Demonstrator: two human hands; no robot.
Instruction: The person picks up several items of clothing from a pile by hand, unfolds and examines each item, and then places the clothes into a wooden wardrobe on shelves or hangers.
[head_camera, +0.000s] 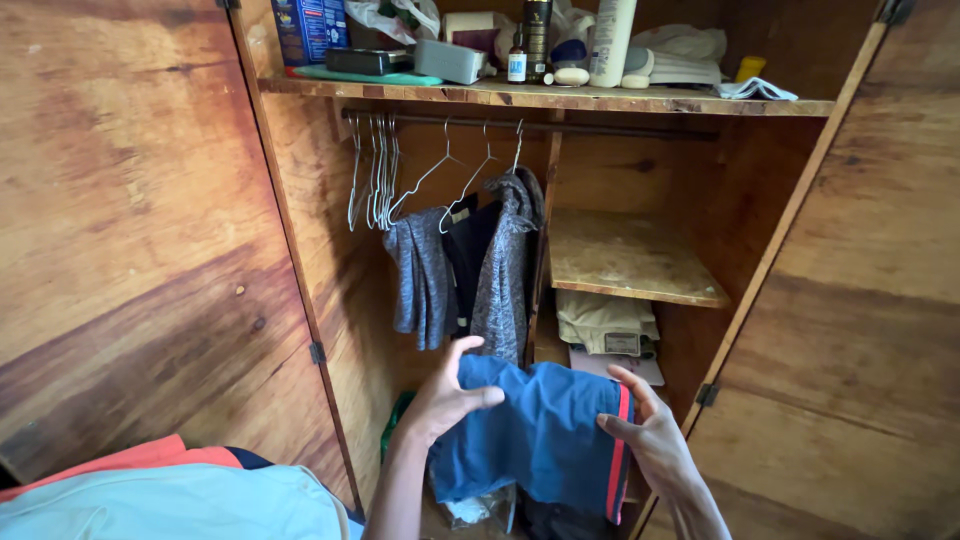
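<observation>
While both hands sit low before the open wardrobe (300, 300), I note a blue folded garment (535, 430) with a red edge stripe stretched between them. My left hand (445, 395) grips its upper left corner, thumb over the cloth; my right hand (650, 435) holds the striped right edge, fingers spread. Above the hands hang grey garments (470, 265) on wire hangers (375, 170) from a rail. Up and right of the right hand is a bare wooden shelf (630, 255), folded beige clothing (605, 322) beneath it. Bottles and boxes (530, 40) crowd the top shelf.
</observation>
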